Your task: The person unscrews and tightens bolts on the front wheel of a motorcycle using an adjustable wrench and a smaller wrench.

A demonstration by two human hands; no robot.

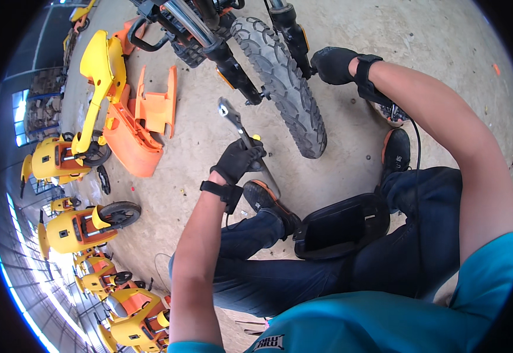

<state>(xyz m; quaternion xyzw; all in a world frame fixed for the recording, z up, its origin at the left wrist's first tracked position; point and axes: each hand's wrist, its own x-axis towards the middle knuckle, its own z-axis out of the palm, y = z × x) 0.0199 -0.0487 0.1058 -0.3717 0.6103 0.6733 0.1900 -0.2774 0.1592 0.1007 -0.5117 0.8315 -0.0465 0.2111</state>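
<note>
My left hand [239, 162], in a black glove, is closed around the handle of a long chrome ratchet wrench [230, 114]. The wrench's head points up toward the motorcycle, below and apart from the left fork leg [233, 73]. My right hand [334, 66], also gloved in black, is curled at the lower end of the right fork leg [293, 41], beside the wheel's axle. What its fingers grip there is hidden. Between the two legs stands the knobbly front tyre [283, 82], resting on the concrete floor.
Orange body panels [133, 141] and a yellow panel [96, 67] lie at the left. Several yellow-and-orange scooters [71, 229] stand in a row farther left. A black open case [342, 226] sits between my legs. My shoes [265, 200] flank the wheel.
</note>
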